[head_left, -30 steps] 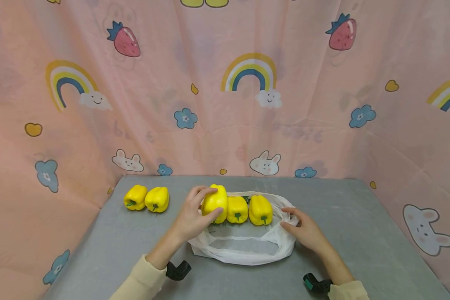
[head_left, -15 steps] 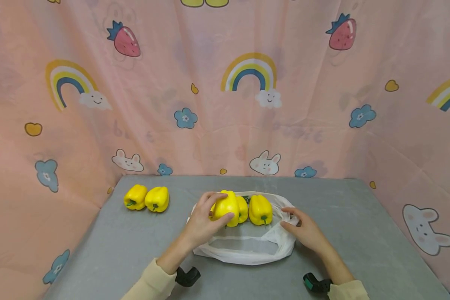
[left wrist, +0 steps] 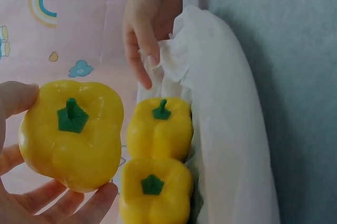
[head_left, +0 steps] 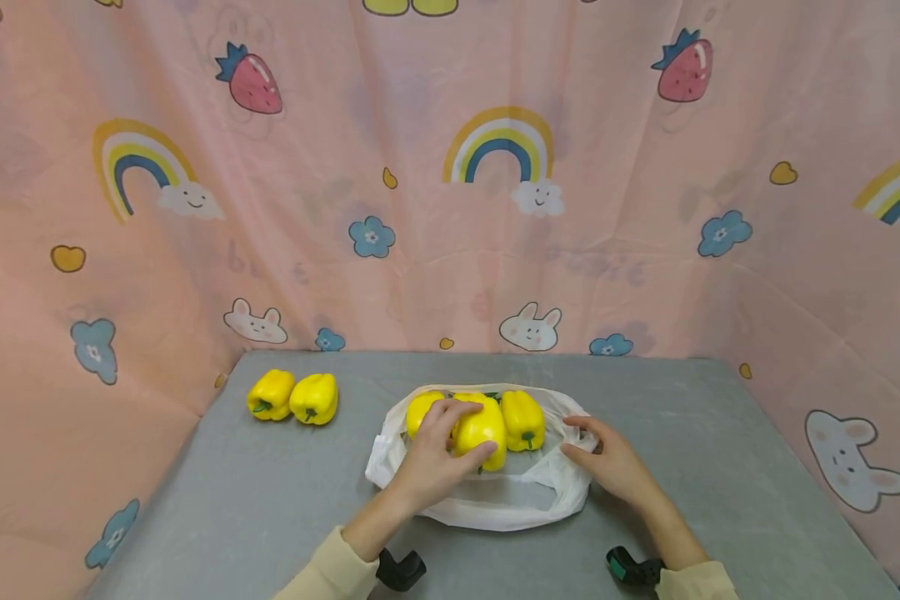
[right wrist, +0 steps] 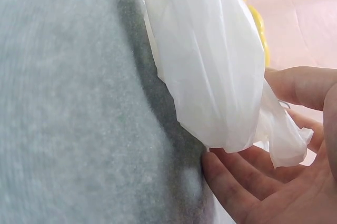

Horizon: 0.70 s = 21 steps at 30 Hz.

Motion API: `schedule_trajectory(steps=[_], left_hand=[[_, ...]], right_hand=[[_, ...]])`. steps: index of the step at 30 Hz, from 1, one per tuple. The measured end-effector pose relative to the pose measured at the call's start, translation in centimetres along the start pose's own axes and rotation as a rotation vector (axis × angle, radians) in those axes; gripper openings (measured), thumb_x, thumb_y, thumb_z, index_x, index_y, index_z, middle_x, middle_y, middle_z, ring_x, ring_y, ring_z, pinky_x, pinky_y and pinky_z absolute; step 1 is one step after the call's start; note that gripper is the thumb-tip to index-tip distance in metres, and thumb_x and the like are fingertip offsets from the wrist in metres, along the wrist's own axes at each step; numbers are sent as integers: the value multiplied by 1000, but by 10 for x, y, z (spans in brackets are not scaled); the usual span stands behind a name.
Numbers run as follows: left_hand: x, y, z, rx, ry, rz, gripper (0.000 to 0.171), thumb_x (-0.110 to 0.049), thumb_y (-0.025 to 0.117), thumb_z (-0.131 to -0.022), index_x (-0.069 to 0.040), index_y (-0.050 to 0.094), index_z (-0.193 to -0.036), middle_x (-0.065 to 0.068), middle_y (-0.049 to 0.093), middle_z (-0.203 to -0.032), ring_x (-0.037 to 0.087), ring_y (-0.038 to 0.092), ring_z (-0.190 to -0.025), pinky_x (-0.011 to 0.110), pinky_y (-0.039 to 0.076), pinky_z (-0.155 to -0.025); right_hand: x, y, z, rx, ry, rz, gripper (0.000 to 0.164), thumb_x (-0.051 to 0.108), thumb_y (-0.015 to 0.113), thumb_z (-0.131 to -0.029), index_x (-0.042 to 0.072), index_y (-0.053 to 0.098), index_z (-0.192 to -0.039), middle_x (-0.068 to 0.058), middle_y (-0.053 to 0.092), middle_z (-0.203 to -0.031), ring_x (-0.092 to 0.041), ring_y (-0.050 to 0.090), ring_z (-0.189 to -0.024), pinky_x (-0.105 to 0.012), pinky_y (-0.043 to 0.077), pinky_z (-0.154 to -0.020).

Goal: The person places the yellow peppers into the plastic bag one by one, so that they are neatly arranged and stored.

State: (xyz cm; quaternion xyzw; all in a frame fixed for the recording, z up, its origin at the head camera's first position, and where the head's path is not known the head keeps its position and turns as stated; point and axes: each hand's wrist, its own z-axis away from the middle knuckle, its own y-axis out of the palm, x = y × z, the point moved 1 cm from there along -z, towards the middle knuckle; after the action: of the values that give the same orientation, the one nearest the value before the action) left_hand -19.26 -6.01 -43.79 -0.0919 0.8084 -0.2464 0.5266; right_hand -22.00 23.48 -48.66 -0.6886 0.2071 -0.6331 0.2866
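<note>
Gripping a yellow pepper (head_left: 483, 433), the left hand (head_left: 437, 461) holds it over the white bag (head_left: 495, 515), where two more peppers (head_left: 523, 421) sit. The right hand (head_left: 612, 460) holds the bag's rim between thumb and fingers.

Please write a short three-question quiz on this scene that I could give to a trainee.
1. Counting: how many yellow peppers lie on the grey table outside the white bag?
2. True or false: the right hand is holding a pepper.
3. Multiple choice: in the left wrist view, what colour is the stem of the held pepper in the left hand?
A. Red
B. Green
C. Brown

Key:
1. Two, side by side.
2. False; it is at the edge of the white bag, with no pepper in it.
3. B.
</note>
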Motion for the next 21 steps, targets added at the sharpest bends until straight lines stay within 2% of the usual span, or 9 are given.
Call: schedule_trajectory(steps=[9,16,21], left_hand=[[-1,20,2,24,-15,-6,48,-43,73,-93,-23,61,-134,0,51,-130,17,52,-114,38,49,-95],[-1,36,5,65,-48,-5,48,-45,71,-94,-22,61,-134,2,50,-131,17,52,-110,32,49,-88],[1,46,6,99,-57,-6,48,-46,69,-95,-21,61,-135,3,50,-131,18,52,-114,35,48,-93]], right_hand=[[1,0,-1,-4,11,13,53,30,70,-97,6,55,-141,-23,54,-137,-25,52,-89,-34,44,-72],[2,-1,0,-8,0,27,52,31,69,-97,6,56,-141,-23,55,-137,-29,54,-100,-38,46,-79],[1,-1,0,-6,7,30,52,31,69,-97,7,56,-142,-23,55,-138,-31,54,-105,-41,48,-84]])
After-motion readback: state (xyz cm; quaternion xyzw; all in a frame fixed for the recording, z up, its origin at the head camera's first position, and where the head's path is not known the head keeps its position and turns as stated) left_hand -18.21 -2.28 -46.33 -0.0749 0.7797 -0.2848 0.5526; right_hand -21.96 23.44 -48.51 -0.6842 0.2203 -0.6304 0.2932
